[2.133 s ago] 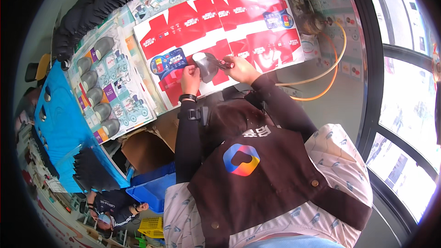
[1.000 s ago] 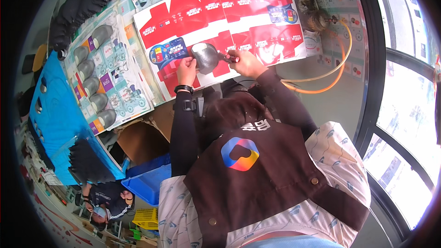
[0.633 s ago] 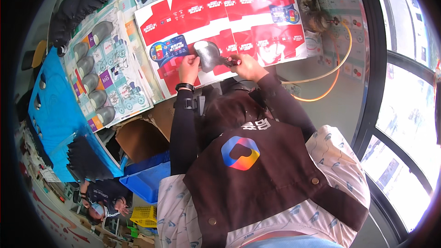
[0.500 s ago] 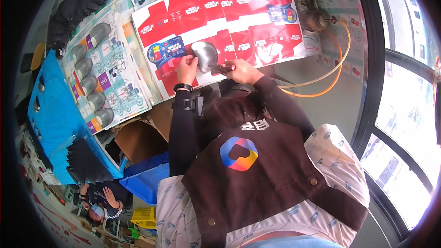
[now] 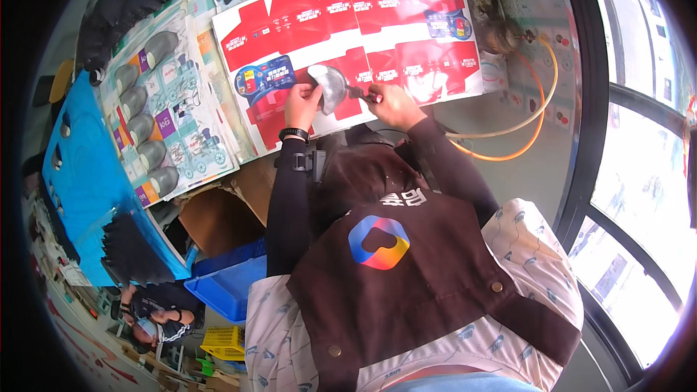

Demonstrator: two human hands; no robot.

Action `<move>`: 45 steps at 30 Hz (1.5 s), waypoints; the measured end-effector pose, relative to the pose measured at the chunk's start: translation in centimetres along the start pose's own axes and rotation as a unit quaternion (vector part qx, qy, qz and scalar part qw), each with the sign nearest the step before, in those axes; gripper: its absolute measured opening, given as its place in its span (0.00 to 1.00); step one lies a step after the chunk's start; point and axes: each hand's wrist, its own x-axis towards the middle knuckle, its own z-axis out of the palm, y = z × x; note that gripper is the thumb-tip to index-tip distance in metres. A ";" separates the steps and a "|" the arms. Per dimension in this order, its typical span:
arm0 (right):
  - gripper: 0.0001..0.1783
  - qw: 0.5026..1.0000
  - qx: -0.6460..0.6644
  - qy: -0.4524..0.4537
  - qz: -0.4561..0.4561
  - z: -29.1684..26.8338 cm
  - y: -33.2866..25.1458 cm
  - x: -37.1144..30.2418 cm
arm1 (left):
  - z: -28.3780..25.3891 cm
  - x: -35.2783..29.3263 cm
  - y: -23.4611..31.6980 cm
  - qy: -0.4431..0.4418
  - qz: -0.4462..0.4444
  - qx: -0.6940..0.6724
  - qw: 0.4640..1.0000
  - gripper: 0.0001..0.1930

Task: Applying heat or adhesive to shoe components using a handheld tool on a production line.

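On the far left there's a blue sheet (image 5: 87,167) with some spiky black pads (image 5: 138,250) on its near end, and above it a pile of black pieces (image 5: 145,7). Next over, a row of six caps (image 5: 141,128) sits on printed card, same lineup as a second ago. A co-worker (image 5: 170,308) is way down below, by the yellow crate (image 5: 223,343).

Middle is where it's happening. The left hand (image 5: 300,107) is in a nearly closed pinch, thumb and fingers on the left edge of a grey cap (image 5: 333,89). That cap is over the red sheet (image 5: 428,58), though I can't tell if it's resting on it or held just clear.

What's new: half a second ago the cap showed its broad rounded face; now it's tipped and looks narrower. The tool (image 5: 359,94) has gone from its lower corner to its right side. I'd say that puts a different part of the cap in front of the tool, so the work seems to be moving round it. Can't tell if the tip touches.

Right hand (image 5: 396,105) has its fingers curled snugly round the tool. Further right, a yellow hose (image 5: 555,72) and an orange hose (image 5: 536,131) loop behind that forearm, then windows (image 5: 639,160).
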 end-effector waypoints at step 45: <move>0.16 0.930 0.333 -0.153 0.009 -0.7 -1.5 2.0 | -0.1 -0.2 -3.9 0.182 0.063 0.070 0.979 0.09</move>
